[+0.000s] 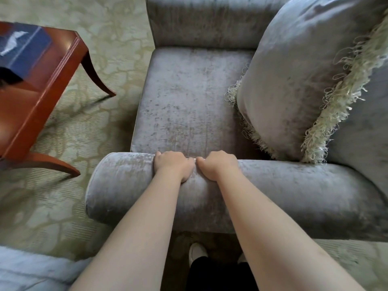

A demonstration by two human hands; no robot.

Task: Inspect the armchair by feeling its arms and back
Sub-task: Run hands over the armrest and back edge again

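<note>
A grey velvet armchair fills the view, seen from over one of its rolled arms (283,185). My left hand (173,164) and my right hand (218,164) lie side by side on top of this near arm, fingers curled over its inner edge toward the seat (184,97), gripping the padding. Their thumbs nearly touch. The far arm (210,22) runs along the top of the view. The chair's back (361,114) is at the right, mostly hidden behind a large grey cushion (298,76) with a pale fringe.
A reddish wooden side table (42,80) with curved legs stands at the left on the patterned green carpet (63,206); a blue box (23,47) sits on it. My shoes (197,252) show below the arm. Pale fabric (31,271) fills the lower left corner.
</note>
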